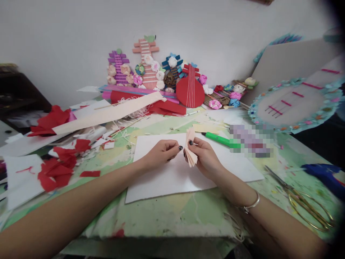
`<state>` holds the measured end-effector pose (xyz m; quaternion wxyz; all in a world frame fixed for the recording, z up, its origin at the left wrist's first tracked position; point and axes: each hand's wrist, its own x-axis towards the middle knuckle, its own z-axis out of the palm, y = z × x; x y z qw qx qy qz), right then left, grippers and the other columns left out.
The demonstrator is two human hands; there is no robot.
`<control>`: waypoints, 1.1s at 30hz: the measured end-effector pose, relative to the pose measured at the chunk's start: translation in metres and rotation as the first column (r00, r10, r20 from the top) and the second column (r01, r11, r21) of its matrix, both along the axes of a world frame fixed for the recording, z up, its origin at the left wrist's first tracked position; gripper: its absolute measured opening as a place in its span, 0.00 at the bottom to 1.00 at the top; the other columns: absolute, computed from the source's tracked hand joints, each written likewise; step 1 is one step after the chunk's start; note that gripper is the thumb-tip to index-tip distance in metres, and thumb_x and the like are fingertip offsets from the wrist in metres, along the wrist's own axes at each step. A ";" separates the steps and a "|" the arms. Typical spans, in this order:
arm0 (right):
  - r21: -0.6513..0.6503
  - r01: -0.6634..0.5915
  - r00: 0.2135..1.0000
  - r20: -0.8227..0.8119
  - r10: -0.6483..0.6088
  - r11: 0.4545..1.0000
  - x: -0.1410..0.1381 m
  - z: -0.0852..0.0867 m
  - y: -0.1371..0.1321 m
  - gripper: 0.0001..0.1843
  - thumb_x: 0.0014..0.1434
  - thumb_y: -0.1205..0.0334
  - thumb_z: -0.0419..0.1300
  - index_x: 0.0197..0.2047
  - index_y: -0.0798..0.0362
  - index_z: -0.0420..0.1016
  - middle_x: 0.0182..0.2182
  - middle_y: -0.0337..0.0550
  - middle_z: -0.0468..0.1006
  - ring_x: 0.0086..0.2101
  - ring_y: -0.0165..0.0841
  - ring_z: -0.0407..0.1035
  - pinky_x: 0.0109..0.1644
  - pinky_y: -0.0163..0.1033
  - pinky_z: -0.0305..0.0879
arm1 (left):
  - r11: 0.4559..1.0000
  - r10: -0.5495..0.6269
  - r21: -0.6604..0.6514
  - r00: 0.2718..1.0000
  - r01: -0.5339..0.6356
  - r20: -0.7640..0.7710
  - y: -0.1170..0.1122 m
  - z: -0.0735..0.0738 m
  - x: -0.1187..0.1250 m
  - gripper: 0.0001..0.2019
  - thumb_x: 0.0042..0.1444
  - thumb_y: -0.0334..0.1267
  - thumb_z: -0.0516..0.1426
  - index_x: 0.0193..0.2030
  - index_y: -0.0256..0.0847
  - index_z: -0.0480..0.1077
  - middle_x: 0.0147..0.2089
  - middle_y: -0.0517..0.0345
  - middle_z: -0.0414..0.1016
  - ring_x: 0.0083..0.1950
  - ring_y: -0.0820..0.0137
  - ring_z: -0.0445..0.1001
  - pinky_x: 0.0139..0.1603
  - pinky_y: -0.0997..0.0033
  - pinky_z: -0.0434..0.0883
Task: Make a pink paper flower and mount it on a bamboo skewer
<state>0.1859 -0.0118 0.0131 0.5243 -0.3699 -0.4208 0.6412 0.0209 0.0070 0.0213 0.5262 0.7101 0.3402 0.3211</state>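
My right hand pinches a pleated strip of pale peach crepe paper around its middle, and its ends fan out above and below. Just left of the paper, my left hand is closed, thumb and forefinger pressed together at the paper's edge. Whatever those fingertips hold is too small to make out. Both hands are over a white board lying flat. Beyond the right hand is a green-handled cutter, beside a pale yellow paper strip.
Gold-handled scissors and a blue glue gun lie at the right. Red paper scraps and a long cream strip cover the left. Decorated paper instruments, including a red one, line the wall.
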 end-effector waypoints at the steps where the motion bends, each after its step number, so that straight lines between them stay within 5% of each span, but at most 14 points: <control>1: 0.016 -0.006 1.000 0.022 0.006 1.000 0.001 0.001 0.001 0.11 0.48 0.59 0.65 0.31 0.55 0.68 0.20 0.36 0.72 0.20 0.26 0.66 0.25 0.32 0.63 | 1.000 -0.004 -0.014 1.000 0.004 0.014 0.000 0.000 0.000 0.16 0.57 0.41 0.51 0.21 0.38 0.55 0.17 0.68 0.53 0.18 0.82 0.51 0.19 0.79 0.50; 11: -0.037 -0.274 0.960 -0.067 0.271 0.961 0.006 0.006 -0.001 0.07 0.56 0.61 0.59 0.35 0.55 0.65 0.23 0.41 0.76 0.23 0.29 0.71 0.29 0.34 0.67 | 0.996 0.006 0.094 0.997 0.001 -0.076 0.005 -0.001 -0.003 0.16 0.56 0.42 0.53 0.21 0.36 0.64 0.17 0.63 0.65 0.19 0.81 0.60 0.22 0.80 0.56; 23: 0.092 -0.074 0.997 0.040 0.070 0.993 -0.001 0.000 0.001 0.14 0.51 0.55 0.64 0.30 0.54 0.65 0.16 0.32 0.67 0.18 0.22 0.57 0.26 0.32 0.54 | 0.990 0.062 0.130 0.993 -0.049 -0.101 0.002 0.004 -0.005 0.17 0.55 0.39 0.53 0.17 0.36 0.61 0.16 0.64 0.64 0.19 0.80 0.56 0.22 0.80 0.55; 33: 0.018 -0.084 0.993 0.090 0.082 0.996 0.006 -0.003 0.007 0.15 0.49 0.54 0.66 0.31 0.55 0.67 0.21 0.39 0.74 0.22 0.26 0.64 0.28 0.33 0.59 | 0.990 0.080 0.120 0.997 -0.078 -0.010 0.006 0.000 -0.007 0.13 0.57 0.42 0.53 0.27 0.35 0.67 0.24 0.61 0.69 0.20 0.82 0.56 0.21 0.80 0.55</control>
